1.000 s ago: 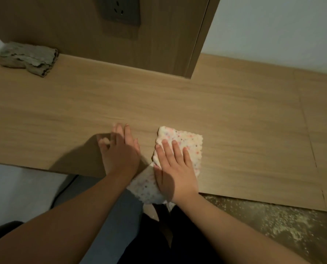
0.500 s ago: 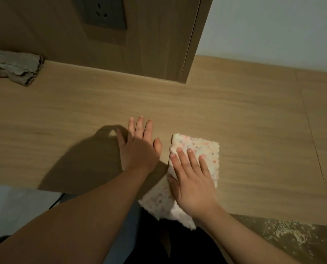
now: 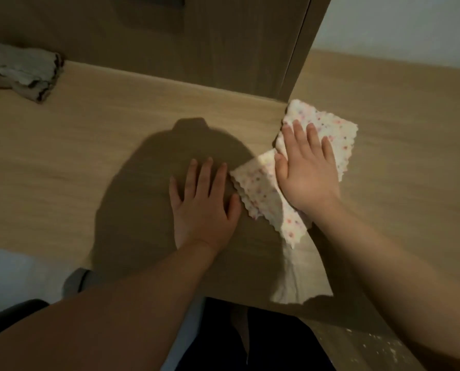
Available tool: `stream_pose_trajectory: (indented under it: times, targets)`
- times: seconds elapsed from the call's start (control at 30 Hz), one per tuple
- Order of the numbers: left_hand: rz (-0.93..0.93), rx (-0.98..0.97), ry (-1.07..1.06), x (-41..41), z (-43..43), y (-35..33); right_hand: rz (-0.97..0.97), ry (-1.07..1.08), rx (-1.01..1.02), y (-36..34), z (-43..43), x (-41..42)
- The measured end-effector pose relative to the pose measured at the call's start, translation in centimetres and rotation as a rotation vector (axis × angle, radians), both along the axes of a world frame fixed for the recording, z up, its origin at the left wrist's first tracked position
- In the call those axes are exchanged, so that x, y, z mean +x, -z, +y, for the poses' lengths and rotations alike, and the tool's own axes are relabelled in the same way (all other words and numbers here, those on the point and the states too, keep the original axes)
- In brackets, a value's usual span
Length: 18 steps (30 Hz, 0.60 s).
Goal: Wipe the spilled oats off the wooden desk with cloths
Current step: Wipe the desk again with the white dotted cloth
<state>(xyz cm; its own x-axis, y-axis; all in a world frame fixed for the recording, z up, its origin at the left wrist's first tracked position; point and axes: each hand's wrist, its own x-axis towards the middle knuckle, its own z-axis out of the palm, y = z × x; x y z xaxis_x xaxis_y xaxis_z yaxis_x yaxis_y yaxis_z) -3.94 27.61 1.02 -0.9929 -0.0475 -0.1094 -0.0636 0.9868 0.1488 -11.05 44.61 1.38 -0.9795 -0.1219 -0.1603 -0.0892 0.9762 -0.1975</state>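
A white cloth with coloured dots lies on the wooden desk, its far corner against the foot of the upright wooden panel. My right hand presses flat on it with straight fingers. The cloth's near end trails to the desk's front edge. My left hand rests flat on the bare desk just left of the cloth, fingers spread. A grey crumpled cloth sits at the back left against the panel. No oats show on the desk top.
Pale oat specks lie on the floor at the lower right, below the desk's front edge. A white wall backs the desk to the right of the panel. A dark chair part shows at the lower left.
My right hand has pushed the dotted cloth away from the front edge toward the back, up to the panel's corner. My left hand has slid forward on the desk beside it.
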Motion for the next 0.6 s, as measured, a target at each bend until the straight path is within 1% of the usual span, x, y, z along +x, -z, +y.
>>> stream_pose_trajectory:
  times: [0.07, 0.17, 0.3, 0.43, 0.5, 0.6]
  targets:
    - [0.040, -0.012, 0.008, 0.0, 0.0, 0.3, 0.015, -0.019, -0.040, -0.4, 1.0, -0.4]
    - [0.066, -0.015, 0.010, 0.2, 0.0, 0.5, 0.057, 0.077, -0.045, -0.1, 1.6, -6.2]
    - [0.086, -0.012, -0.005, 0.3, -0.2, 0.8, 0.052, 0.158, 0.026, 0.5, 1.8, -13.2]
    - [0.096, 0.004, -0.018, 0.1, -0.1, 0.9, 0.026, 0.127, 0.032, 0.5, 2.9, -14.6]
    - [0.097, 0.011, -0.019, 0.2, -0.1, 0.9, 0.022, 0.218, 0.039, 0.5, 5.5, -14.0]
    - [0.105, 0.005, -0.012, 0.1, 0.0, 0.9, 0.033, 0.503, 0.016, 0.4, 10.6, -11.9]
